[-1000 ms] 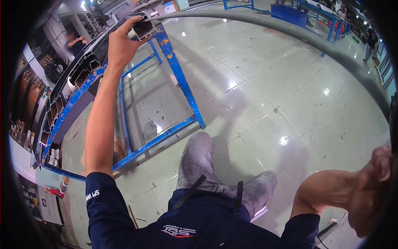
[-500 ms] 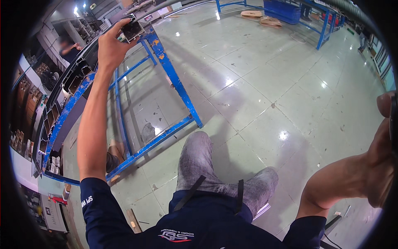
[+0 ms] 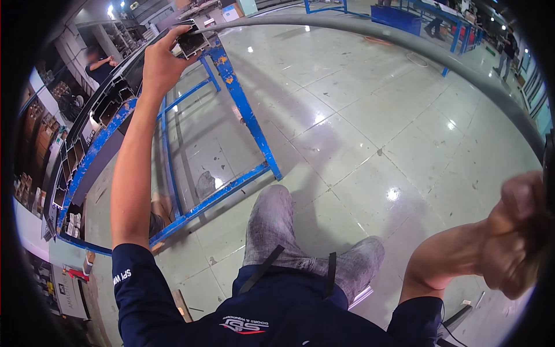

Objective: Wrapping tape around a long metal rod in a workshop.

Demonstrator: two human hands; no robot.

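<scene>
My left hand point(image 3: 165, 65) is closed round the open end of a dark hollow metal profile point(image 3: 192, 43), thumb on top and fingers beneath. That profile rests at the corner of a blue steel stand point(image 3: 243, 104) with chipped paint. From beside the profile's end, a long grey rod or tube point(image 3: 347, 29) arcs across the top of the view toward the right edge. My right hand point(image 3: 514, 243) is raised there, fingers curled and blurred. What it grips is dark, cut off by the picture's edge, and I cannot make it out.
More dark profiles point(image 3: 110, 104) lie along the stand on the left. A person point(image 3: 99, 66) is beyond them, and another point(image 3: 507, 55) stands far right. A blue bin point(image 3: 396, 19) and a blue table frame point(image 3: 457, 34) are at the back. Glossy tiles point(image 3: 358, 127) cover the floor.
The grey rod has come lower in the view and shows along more of its length. My right hand has moved inward from the right edge. My left hand keeps its hold on the profile.
</scene>
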